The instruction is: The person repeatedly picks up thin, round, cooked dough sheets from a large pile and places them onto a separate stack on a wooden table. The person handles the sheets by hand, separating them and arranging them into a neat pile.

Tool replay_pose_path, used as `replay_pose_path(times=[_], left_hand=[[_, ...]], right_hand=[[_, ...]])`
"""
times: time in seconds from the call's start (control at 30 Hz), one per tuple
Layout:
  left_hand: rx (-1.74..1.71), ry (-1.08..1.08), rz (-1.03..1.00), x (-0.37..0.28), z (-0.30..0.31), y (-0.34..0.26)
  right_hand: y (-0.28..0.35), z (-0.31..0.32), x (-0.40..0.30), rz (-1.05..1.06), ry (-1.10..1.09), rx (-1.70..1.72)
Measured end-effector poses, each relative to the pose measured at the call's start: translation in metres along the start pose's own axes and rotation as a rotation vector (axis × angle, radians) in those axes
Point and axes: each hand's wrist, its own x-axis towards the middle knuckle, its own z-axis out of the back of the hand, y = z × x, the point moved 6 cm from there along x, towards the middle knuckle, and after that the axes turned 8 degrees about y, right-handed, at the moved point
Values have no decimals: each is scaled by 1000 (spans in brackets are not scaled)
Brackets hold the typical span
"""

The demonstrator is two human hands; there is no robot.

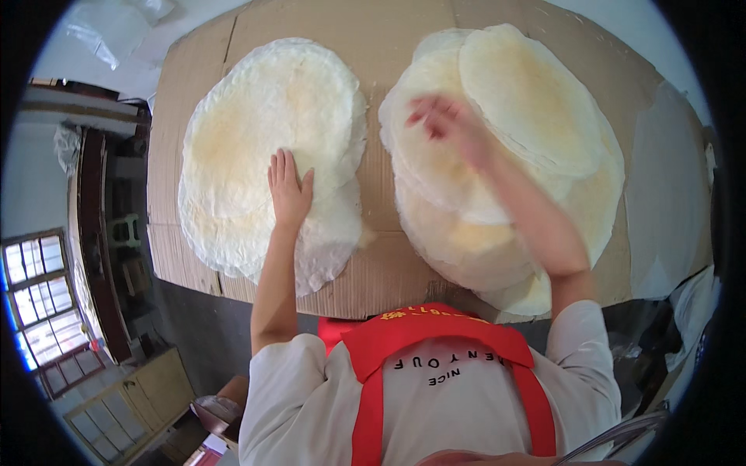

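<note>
My left hand [289, 189] rests palm down on the left stack of thin round flatbread sheets [256, 116], its thumb apart from the fingers. These sheets are pale, with faint golden patches and ragged edges. Over the right pile of similar sheets [437, 233], my right hand [440, 113] is blurred by motion, its fingers loosely bent and apart, with nothing visible in them. Just right of that hand, a smaller group of round sheets [530, 99] lies at an angle on top of the pile. Whether my right hand touches the sheets cannot be told.
Both piles lie on flattened cardboard [379, 204] covering the table, a bare strip between them. A translucent plastic sheet [667, 192] lies at the right edge. I wear a red apron [431, 335]. A wooden cabinet [134, 396] stands at lower left.
</note>
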Motion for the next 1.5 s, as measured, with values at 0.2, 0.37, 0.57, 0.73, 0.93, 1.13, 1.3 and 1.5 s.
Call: replay_pose_path(times=[0.2,0.37,0.57,0.73,0.93,1.13,1.3,1.5], left_hand=[[-4,167,56,-6,16,49],[304,211,-133,-18,13,71],[153,274,1,1,26,104],[-51,257,110,95,129,169],[184,-242,-177,106,282,78],[-653,164,-214,60,115,120],[-376,222,-534,-1,44,95],[-439,74,-477,3,68,82]], right_hand=[[-98,-121,20,-203,-11,443],[-135,-142,39,-132,-310,209],[-131,-132,44,-77,-687,277],[-138,-127,53,-165,-739,264],[-130,-121,40,-119,-875,348],[-142,-122,51,-190,-744,240],[-147,-160,52,-473,-354,251],[-95,-193,91,-155,-328,210]])
